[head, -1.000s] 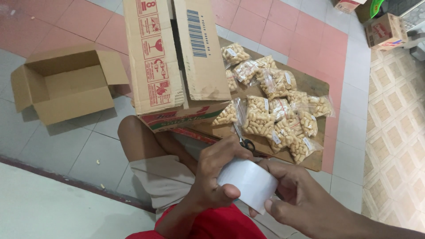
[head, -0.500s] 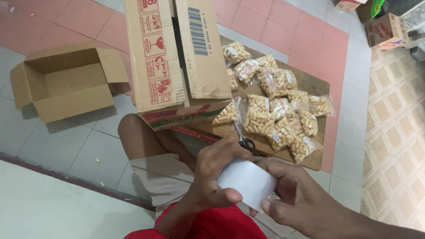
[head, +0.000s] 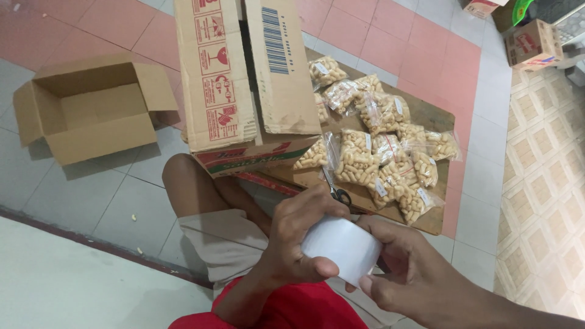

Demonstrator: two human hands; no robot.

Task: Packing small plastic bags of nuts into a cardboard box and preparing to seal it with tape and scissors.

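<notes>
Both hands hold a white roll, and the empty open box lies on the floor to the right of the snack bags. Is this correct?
Not quite. Both hands, left and right, hold the white roll, but the head view shows the empty open box left of the snack bags.

Two bare hands appear at the lower centre of the frame: one left hand (head: pixel 298 244) and one right hand (head: pixel 408 277). Between them sits one white roll of tape (head: pixel 340 245).

Cardboard boxes number four: one open, empty brown box (head: pixel 91 109) at the upper left; one large brown box with printed flaps (head: pixel 244 79) at the upper centre; and two small printed boxes at the upper right (head: pixel 531 42), (head: pixel 481 7), the second cut off by the frame edge.

One flat brown cardboard sheet (head: pixel 436 116) lies at centre right. On it rests a heap of clear plastic bags of pale puffed snacks (head: pixel 378 152); roughly a dozen are visible, the exact number unclear because they overlap.

One pair of scissors (head: pixel 337 192) lies at the sheet's lower edge.
</notes>
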